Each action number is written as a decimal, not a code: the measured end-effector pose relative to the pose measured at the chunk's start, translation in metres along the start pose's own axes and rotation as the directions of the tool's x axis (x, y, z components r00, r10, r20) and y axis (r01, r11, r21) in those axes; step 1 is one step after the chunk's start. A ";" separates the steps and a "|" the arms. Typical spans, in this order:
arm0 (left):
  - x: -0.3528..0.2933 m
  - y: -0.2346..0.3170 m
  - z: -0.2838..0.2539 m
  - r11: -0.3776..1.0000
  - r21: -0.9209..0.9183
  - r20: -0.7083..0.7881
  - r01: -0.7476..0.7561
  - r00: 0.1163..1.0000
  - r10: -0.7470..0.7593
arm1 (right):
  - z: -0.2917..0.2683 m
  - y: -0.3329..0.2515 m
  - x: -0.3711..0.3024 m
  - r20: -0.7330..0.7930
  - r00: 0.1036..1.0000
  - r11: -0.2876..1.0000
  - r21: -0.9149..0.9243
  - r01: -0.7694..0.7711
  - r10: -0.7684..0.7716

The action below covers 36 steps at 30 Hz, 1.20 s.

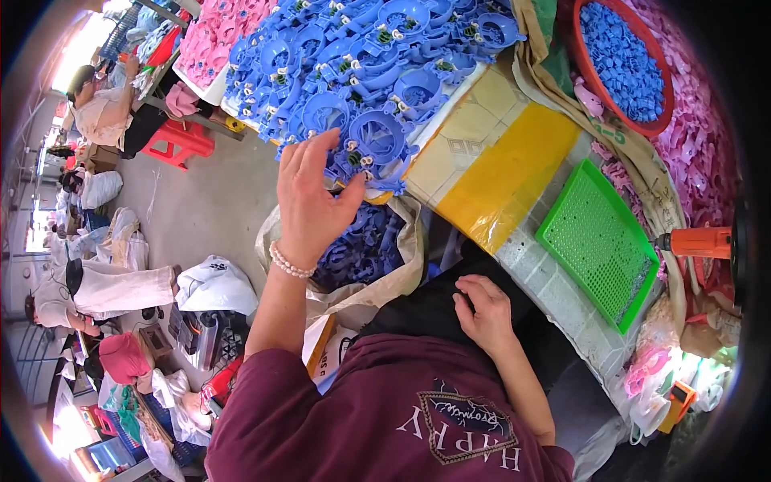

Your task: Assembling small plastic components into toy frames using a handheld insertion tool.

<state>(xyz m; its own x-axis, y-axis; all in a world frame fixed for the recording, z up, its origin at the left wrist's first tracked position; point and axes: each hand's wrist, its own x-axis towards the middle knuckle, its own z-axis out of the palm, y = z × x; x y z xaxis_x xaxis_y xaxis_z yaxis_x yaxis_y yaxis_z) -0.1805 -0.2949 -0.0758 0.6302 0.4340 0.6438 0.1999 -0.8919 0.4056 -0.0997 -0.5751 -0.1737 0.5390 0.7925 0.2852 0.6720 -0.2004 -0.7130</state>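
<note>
My left hand (312, 197), with a beaded bracelet at the wrist, reaches to the near edge of a large heap of blue plastic parts (325, 112). Its fingers and thumb are apart, beside a round blue part (376, 138) with small white and dark pieces on it; no grip on it shows. Below that hand, a pale sack (409, 241) holds darker blue parts (361, 245). My right hand (486, 312) rests low by my lap, close to the table edge, fingers loosely bent and thumb apart, with nothing visible in it.
Yellow tape (514, 177) crosses the tabletop on my right. Beyond it lie a green perforated tray (598, 241), a red basin (585, 74) of small blue pieces and an orange-handled tool (699, 243). Pink parts fill the far right. Other people, a red stool (178, 143) and sacks are at left.
</note>
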 end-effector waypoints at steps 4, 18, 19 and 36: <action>0.001 -0.001 -0.003 1.000 -0.024 0.084 0.011 0.996 -0.009 | 0.000 0.002 -0.001 -0.011 1.000 1.000 -0.019 0.023 -0.023; -0.005 -0.010 -0.001 0.972 -0.228 0.064 0.051 0.997 -0.038 | 0.002 0.001 -0.002 -0.022 0.997 0.996 -0.052 0.067 -0.068; -0.006 -0.010 -0.001 0.961 -0.271 0.037 0.060 0.998 -0.052 | 0.002 0.001 -0.003 -0.022 0.997 0.996 -0.057 0.071 -0.072; -0.031 0.107 0.052 0.838 -0.518 -0.016 -0.171 0.982 0.191 | -0.105 -0.070 0.032 -0.440 0.846 0.929 0.336 -0.156 0.301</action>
<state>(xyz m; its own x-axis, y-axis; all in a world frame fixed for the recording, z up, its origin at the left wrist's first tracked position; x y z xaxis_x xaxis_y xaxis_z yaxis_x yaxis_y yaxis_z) -0.1398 -0.4103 -0.0859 0.6444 0.2580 0.7199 -0.3294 -0.7559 0.5657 -0.0762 -0.5964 -0.0473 0.8817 0.3567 0.3087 0.3697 -0.1159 -0.9219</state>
